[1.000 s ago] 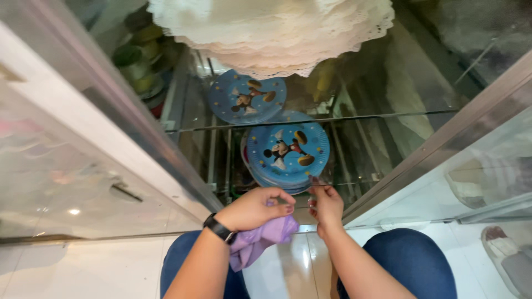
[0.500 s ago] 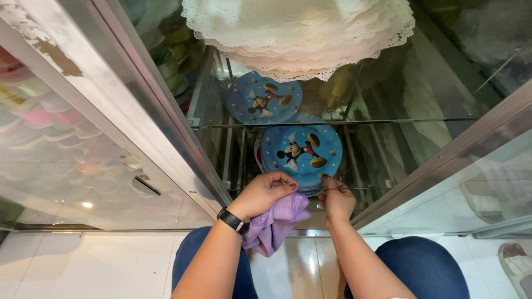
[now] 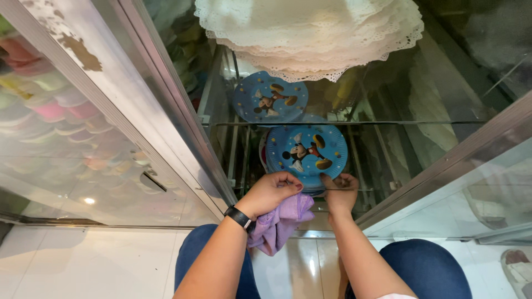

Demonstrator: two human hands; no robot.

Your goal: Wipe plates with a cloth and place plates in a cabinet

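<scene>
My left hand (image 3: 272,192), with a black wristband, grips a lilac cloth (image 3: 280,223) at the front edge of a low glass shelf (image 3: 354,189). My right hand (image 3: 340,194) pinches that same shelf edge just to the right, fingers closed on the glass. Directly beyond both hands lies a stack of blue paper plates (image 3: 306,151) with a cartoon mouse print. A second blue cartoon plate (image 3: 270,99) lies farther back on a higher shelf.
A pile of white lace doilies (image 3: 310,33) fills the top shelf. A sliding glass door (image 3: 88,127) with a metal frame stands at the left, colourful items blurred behind it. Another metal frame (image 3: 454,160) runs at right. My knees in blue jeans are over white floor tiles.
The view has drifted so the cabinet sits lower and more to the right. Both hands stay at the shelf edge, the left one working the cloth slightly.
</scene>
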